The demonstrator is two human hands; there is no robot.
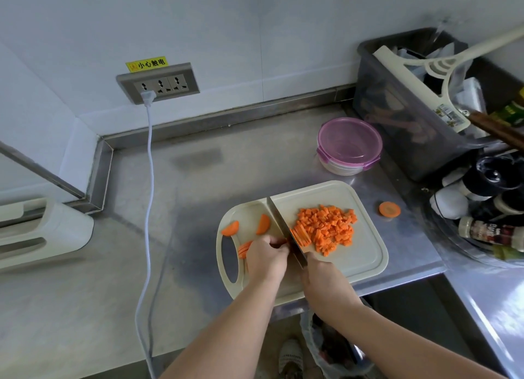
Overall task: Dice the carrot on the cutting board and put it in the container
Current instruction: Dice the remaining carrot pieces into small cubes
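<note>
A cream cutting board (365, 248) lies on the steel counter. On it sits a heap of diced carrot (329, 225). Carrot strips (300, 234) lie beside the knife blade (279, 223). My right hand (323, 279) grips the knife handle, blade down on the board. My left hand (266, 258) holds carrot slices (244, 248) against the blade with curled fingers. Two half-round carrot slices (262, 224) lie at the board's left. A round container with a purple lid (350, 143) stands behind the board, lid on.
One carrot round (389, 209) lies on the counter right of the board. A grey bin (402, 106) with a squeegee stands at the back right, above a bowl of spice bottles (487, 231). A white cable (149, 197) hangs from the wall socket (158, 84). A waste bag (334, 347) sits below.
</note>
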